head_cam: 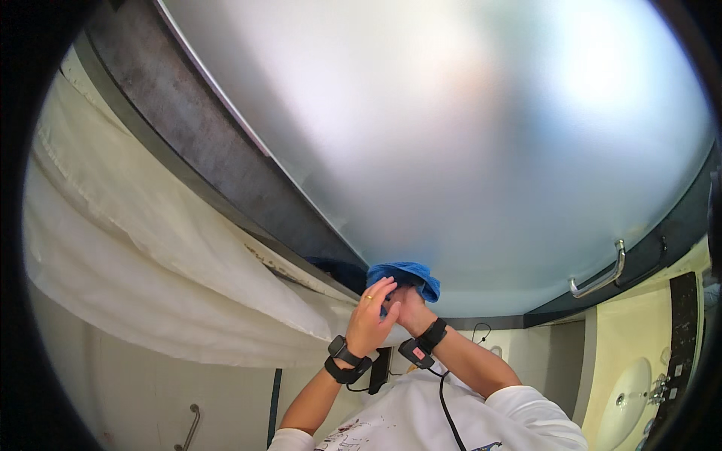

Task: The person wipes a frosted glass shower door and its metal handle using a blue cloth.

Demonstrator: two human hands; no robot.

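Note:
A blue cloth [405, 273] is bunched against the lower edge of a frosted glass panel [428, 169], beside a dark frame strip. My right hand [410, 310] holds it, the cloth wrapped over the fingers and the palm partly showing. In front of the cloth's left side is my left hand [369, 318], a ring on one finger, its thumb and fingers spread. Its fingertips overlap the cloth, and I cannot tell whether they press on it. Both wrists wear black straps, and a smartwatch [343, 349] sits on the left one.
A pale shower curtain [169, 265] hangs along the left, by a dark frame [225, 163]. On the glass at right is a chrome handle [606, 277]. A washbasin [629, 406] with taps stands lower right. A grab bar [190, 428] is at lower left. A black cable [445, 406] runs down my shirt.

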